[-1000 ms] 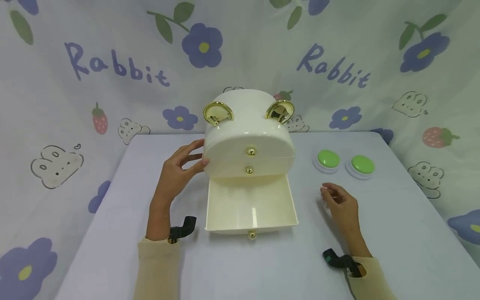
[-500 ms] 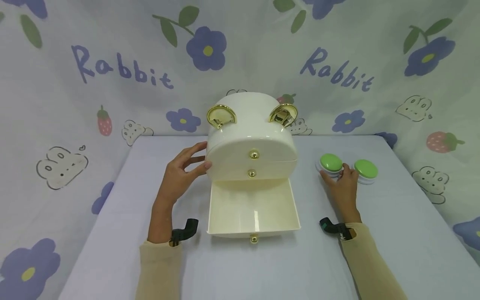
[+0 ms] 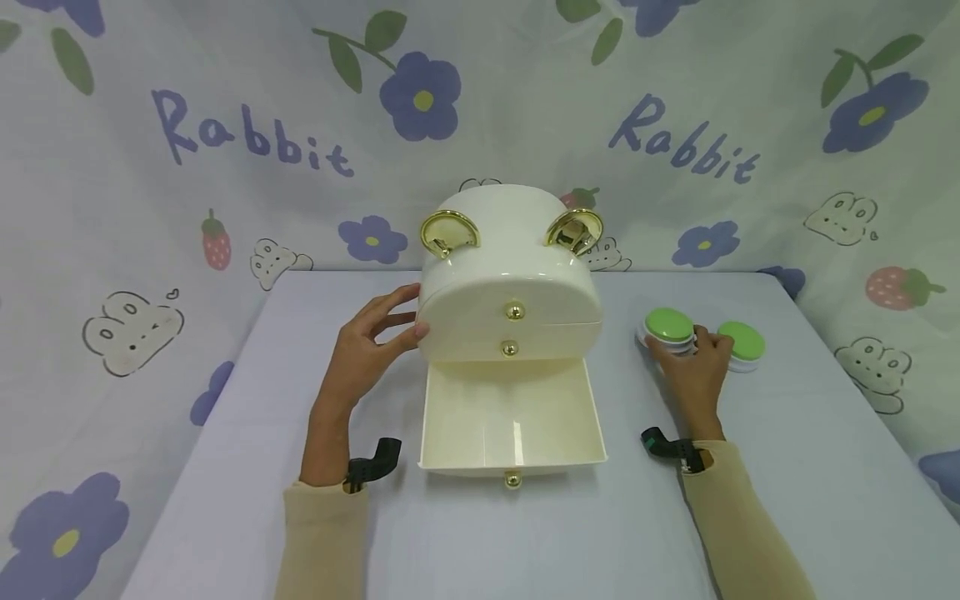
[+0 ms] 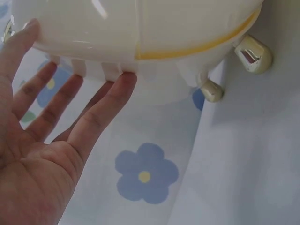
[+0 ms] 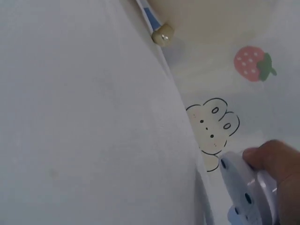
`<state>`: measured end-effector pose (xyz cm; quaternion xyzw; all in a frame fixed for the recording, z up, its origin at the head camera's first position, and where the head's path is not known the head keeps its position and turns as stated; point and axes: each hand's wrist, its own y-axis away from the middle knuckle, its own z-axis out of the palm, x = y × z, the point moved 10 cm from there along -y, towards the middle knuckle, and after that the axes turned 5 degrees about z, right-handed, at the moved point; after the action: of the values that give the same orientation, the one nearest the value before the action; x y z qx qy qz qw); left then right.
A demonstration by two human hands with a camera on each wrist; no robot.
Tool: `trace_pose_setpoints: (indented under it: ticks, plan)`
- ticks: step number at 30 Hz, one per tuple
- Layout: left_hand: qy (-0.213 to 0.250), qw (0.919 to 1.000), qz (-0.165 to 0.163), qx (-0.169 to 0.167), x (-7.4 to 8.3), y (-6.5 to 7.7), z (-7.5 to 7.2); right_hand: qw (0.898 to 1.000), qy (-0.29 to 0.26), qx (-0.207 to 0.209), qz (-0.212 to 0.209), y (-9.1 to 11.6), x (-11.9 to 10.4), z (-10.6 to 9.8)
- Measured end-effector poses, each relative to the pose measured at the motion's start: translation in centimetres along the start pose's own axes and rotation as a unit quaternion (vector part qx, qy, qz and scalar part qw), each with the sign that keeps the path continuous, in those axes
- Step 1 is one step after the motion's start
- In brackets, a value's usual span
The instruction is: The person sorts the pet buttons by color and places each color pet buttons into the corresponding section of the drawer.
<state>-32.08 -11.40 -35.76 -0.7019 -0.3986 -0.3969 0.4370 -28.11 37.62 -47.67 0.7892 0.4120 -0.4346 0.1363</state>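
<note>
A white storage box (image 3: 465, 304) with two gold ears and gold knobs stands in the middle of the table, its lowest drawer (image 3: 480, 417) pulled out and bare inside. My left hand (image 3: 363, 350) rests its spread fingertips and thumb on the box's left side; the left wrist view shows the fingers nearly straight against the glossy wall (image 4: 84, 28). At the right, my right hand (image 3: 697, 371) pinches a round green-topped push button (image 3: 670, 323) by its white base. In the right wrist view the thumb presses that base (image 5: 246, 187), whose underside has dark spots.
A second green push button (image 3: 742, 340) lies on the white table (image 3: 585, 542) just right of my right hand. Behind the box hangs a cloth (image 3: 517, 100) printed with flowers and rabbits. Each wrist wears a black camera mount (image 3: 378, 462).
My right hand has reached forward to the nearer green push button and taken hold of its base. My left hand stays on the box. The whole view has shifted slightly.
</note>
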Motion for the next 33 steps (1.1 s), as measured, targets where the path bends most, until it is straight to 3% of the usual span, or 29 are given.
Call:
trace_pose_setpoints:
  ticks: [3, 8, 20, 33]
  plan:
    - [-0.003, 1.0000, -0.003, 0.000, 1.1, 0.2, -0.1, 0.999, -0.023, 0.012, -0.034, 1.3, -1.8, -0.6]
    - [0.001, 1.0000, -0.004, -0.002, 1.2, 0.0, -0.1, 0.996, -0.029, 0.027, -0.080, 3.2, -4.3, -1.6]
    - [0.008, 0.9998, -0.015, -0.005, 0.6, -0.2, 0.0, 0.989, -0.065, 0.034, -0.130, 8.9, -6.4, -4.0]
    - [0.014, 0.9996, -0.023, -0.003, 0.1, 0.1, 0.0, 0.964, -0.120, -0.018, -0.237, 13.8, -10.8, -3.3]
